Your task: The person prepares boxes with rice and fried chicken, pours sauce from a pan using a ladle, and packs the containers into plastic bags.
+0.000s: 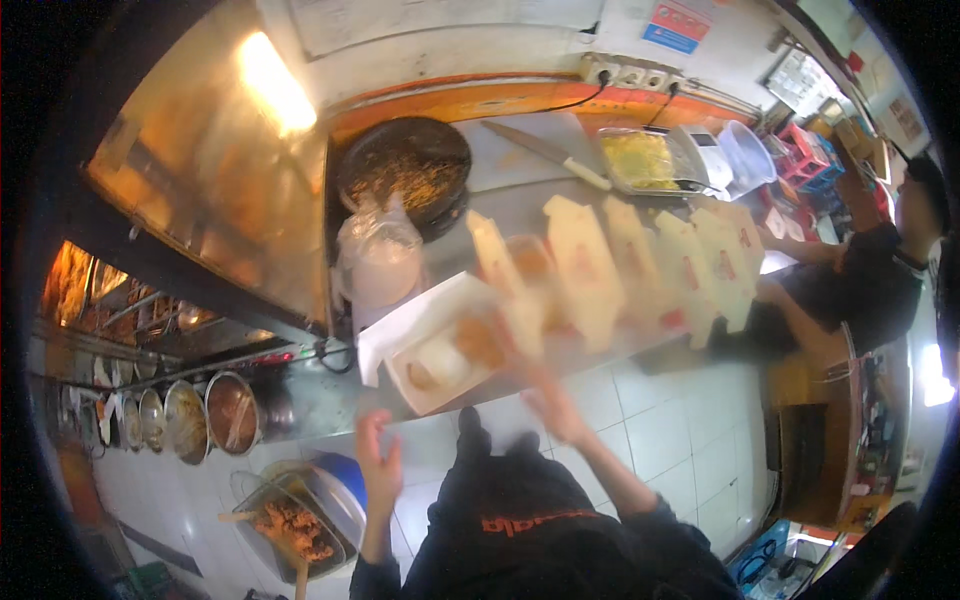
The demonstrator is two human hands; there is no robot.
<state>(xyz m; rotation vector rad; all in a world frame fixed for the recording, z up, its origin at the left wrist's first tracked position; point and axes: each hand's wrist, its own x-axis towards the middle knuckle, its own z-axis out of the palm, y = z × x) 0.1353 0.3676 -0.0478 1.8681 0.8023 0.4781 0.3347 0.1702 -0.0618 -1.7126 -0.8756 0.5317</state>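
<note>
An open paper takeaway box (420, 397) sits at the counter's front edge, its lid flap (409, 322) raised behind it. Inside lie white rice (433, 354) and browned food (478, 342). My left hand (379, 454) is below the box's left corner, fingers apart and nothing in it. Motion blurs my right hand (553, 405), which reaches to the box's right side. Whether its fingertips grip anything cannot be made out. More open takeaway boxes (581, 270) stand in a row to the right with their lids up.
Behind are a dark wok-like pan (405, 169) with fried bits, a plastic-wrapped tub (382, 259), and a knife (547, 150) on a white cutting board (517, 172). A person (847, 292) works at the right end. Lower left, a bin (300, 517) holds fried pieces; metal pots (231, 412) line the left counter.
</note>
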